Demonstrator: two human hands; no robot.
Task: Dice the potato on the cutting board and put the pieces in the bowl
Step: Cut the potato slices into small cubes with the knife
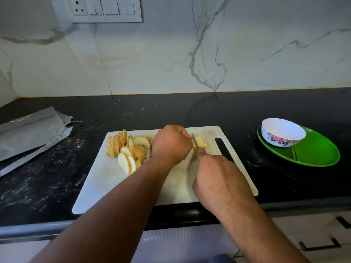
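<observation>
From the head view the job looks roughly at its middle — slicing is largely done, dicing has only begun, and nothing has gone into the bowl (283,132), which shows a bare white inside as far as can be seen. It stands well to the right of the cutting board (106,186), resting on the near-left part of a green plate (319,152) on the dark table (38,186).

The potato slices (127,149) lie fanned in a loose heap on the board's far left part: pale cut faces, tan skin at the edges, some leaning on one another. A small yellowish portion (200,142) sits near the board's far right, just beside the handle slot, partly cut.

The left hand (171,144) is curled into a fist, knuckles up, pressing down on potato hidden beneath it — what its fingers pinch cannot be made out. The right hand (218,177) grips the knife (195,142), whose narrow blade points away and stands at the small portion. Left to do, I judge: dicing most of the slices, then moving everything to the bowl.
</observation>
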